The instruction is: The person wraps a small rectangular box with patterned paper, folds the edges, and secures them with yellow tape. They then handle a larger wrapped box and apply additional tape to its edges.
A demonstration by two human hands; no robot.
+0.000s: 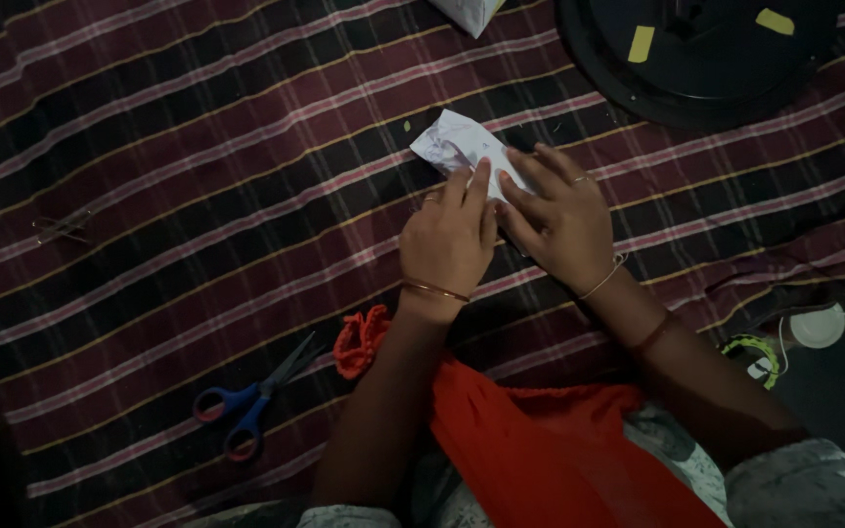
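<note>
A folded piece of white paper (454,143) lies on the dark red striped cloth (198,196). My left hand (450,235) presses its fingertips on the paper's near edge. My right hand (559,210) lies beside it, fingers flat on the paper's right part. Both hands hold the paper down against the cloth. A thin bangle circles my left wrist and a thread my right wrist.
Scissors (251,401) with blue and red handles lie at the lower left. A black round object (696,59) with yellow tape is at the top right. Another white paper (466,12) sits at the top edge. Orange fabric (540,450) covers my lap. A white round lid (818,326) lies right.
</note>
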